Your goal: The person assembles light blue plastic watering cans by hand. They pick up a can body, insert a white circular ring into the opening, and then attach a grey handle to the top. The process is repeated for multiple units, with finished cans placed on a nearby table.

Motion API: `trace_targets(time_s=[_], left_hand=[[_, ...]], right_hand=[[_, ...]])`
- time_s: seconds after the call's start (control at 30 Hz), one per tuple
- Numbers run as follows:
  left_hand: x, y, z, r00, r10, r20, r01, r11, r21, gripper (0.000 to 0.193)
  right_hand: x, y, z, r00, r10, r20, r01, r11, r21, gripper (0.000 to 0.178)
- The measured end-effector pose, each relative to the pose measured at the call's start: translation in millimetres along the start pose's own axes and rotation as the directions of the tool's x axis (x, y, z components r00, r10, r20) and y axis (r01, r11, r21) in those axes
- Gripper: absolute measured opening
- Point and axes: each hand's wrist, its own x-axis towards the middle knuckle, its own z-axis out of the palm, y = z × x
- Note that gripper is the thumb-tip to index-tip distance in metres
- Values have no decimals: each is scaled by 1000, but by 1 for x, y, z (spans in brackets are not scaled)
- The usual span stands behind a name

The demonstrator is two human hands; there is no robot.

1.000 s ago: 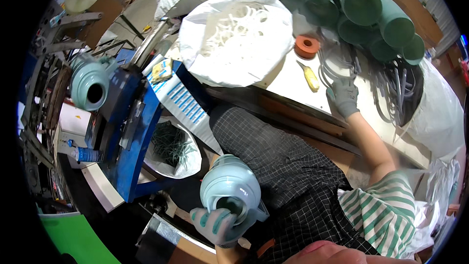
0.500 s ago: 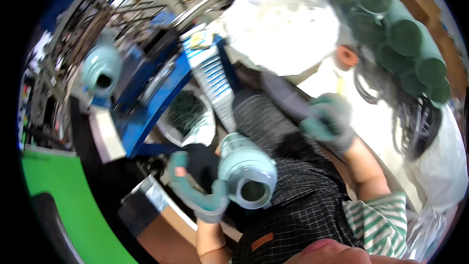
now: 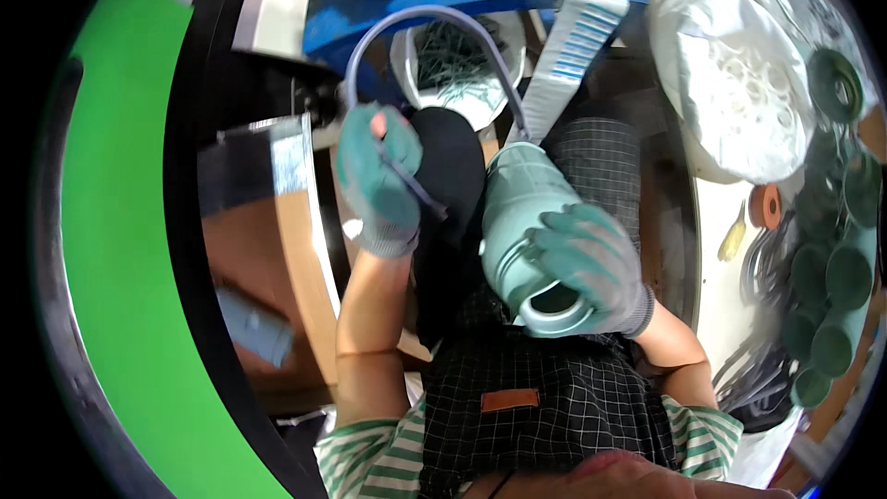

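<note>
Currently, we grip the grey tube (image 3: 425, 11) in the left hand (image 3: 377, 176), its gloved fingers curled around it; a short end sticks out beneath the hand; the longer length arches away and comes down at the far end of the pale green jug (image 3: 522, 203), where we cannot tell whether it is attached. The jug lies tilted on our lap, its open mouth toward the apron (image 3: 554, 407); the right hand (image 3: 596, 268) rests on its side with fingers extended, covering part of the body and mouth; the thumb is hidden from us.

Beyond the lap, the arch of tube crosses in front of the white bin (image 3: 490, 111), which holds dark green scraps (image 3: 457, 51); the blue bench (image 3: 370, 23) stands behind the bin; a striped carton (image 3: 575, 32) slants down beside it. To our right, the pale table (image 3: 716, 208) bears a white bag (image 3: 679, 83) of white rings (image 3: 748, 102), an orange roll (image 3: 765, 207), a yellow-handled tool (image 3: 733, 236) and stacked green cups (image 3: 836, 351); to our left, a blue-grey cylinder (image 3: 257, 325) lies near the green mat (image 3: 120, 249).
</note>
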Motion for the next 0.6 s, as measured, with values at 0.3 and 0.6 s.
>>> trace_targets(time_s=[0.3, 0.6], left_hand=[[-31, -63, 42, 853, -467, 233, 515, 680, -523, 25], [-45, -42, 48, 797, -511, 322, 598, 743, -301, 29]], right_hand=[[-13, 8, -31, 893, 406, -193, -242, 796, 555, 95], [-5, -4, -48, 851, 503, 151, -522, 779, 348, 70]])
